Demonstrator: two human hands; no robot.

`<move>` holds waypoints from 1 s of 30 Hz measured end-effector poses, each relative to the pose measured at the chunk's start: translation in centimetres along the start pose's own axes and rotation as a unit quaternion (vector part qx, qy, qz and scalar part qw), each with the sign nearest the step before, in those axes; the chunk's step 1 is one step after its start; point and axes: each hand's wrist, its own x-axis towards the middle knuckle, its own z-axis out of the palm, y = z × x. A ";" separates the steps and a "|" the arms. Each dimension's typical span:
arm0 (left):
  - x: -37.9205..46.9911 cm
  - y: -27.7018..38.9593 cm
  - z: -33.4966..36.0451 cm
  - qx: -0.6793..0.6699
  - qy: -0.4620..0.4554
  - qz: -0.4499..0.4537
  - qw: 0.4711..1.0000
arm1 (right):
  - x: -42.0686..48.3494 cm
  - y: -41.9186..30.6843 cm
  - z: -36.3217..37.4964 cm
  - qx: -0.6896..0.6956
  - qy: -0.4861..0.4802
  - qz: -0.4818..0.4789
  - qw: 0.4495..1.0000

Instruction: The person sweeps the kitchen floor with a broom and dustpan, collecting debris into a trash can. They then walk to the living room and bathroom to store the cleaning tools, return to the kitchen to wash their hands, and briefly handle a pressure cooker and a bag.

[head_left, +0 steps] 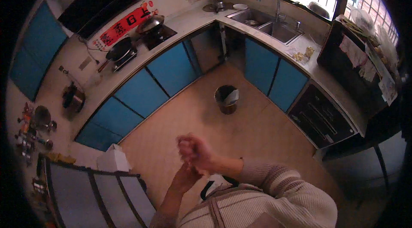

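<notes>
In front of my body, over the tiled floor [180,115], my two hands meet. My right hand [196,152] is curled and lies against the fingers of my left hand [188,176], which is lower and partly covered by it. Both are slightly blurred, and whether a small thing is between them cannot be told. The striped knit sleeve is pushed back from my right wrist. Beyond my hands a round waste bin [227,109] with a pale liner stands on the floor.
Blue cabinets [167,70] run under the L-shaped counter. A wok [120,51] and a lidded pan [151,23] sit on the hobs. At the right are a double sink [280,31] and pale food pieces [299,56]. A white box [114,158] stands at the lower left.
</notes>
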 end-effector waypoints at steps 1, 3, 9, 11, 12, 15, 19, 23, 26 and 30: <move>1.2 2.2 -0.8 0.015 0.013 0.009 1.000 | 1.2 -3.1 -1.3 0.020 0.027 -0.025 0.999; 3.7 6.6 -2.5 0.048 0.035 0.024 0.998 | 3.4 -9.2 -4.2 0.046 0.042 -0.102 0.993; 14.1 18.8 -2.9 0.073 0.151 0.036 0.985 | 4.6 -22.7 -10.4 0.077 0.251 -0.360 0.895; 18.3 23.0 -1.9 0.082 0.130 0.025 0.988 | 4.0 -25.1 -11.6 0.103 0.282 -0.427 0.853; 20.5 24.8 -1.1 0.089 0.110 0.023 0.990 | 3.5 -26.0 -12.2 0.098 0.258 -0.456 0.846; 26.0 29.6 1.4 0.065 0.088 0.025 0.994 | 2.4 -28.1 -13.9 0.144 0.214 -0.503 0.825; 32.8 34.2 5.2 0.061 0.066 0.035 0.995 | 2.7 -32.4 -16.1 0.195 0.269 -0.558 0.761; 36.5 36.2 8.1 0.036 0.077 0.069 0.994 | 4.7 -38.7 -17.0 0.212 0.303 -0.565 0.738; 36.9 37.0 9.4 0.061 0.081 0.069 0.992 | 6.0 -42.1 -17.1 0.217 0.311 -0.568 0.731; 40.1 37.2 10.8 0.064 0.127 0.074 0.987 | 6.4 -45.6 -17.1 0.211 0.237 -0.563 0.763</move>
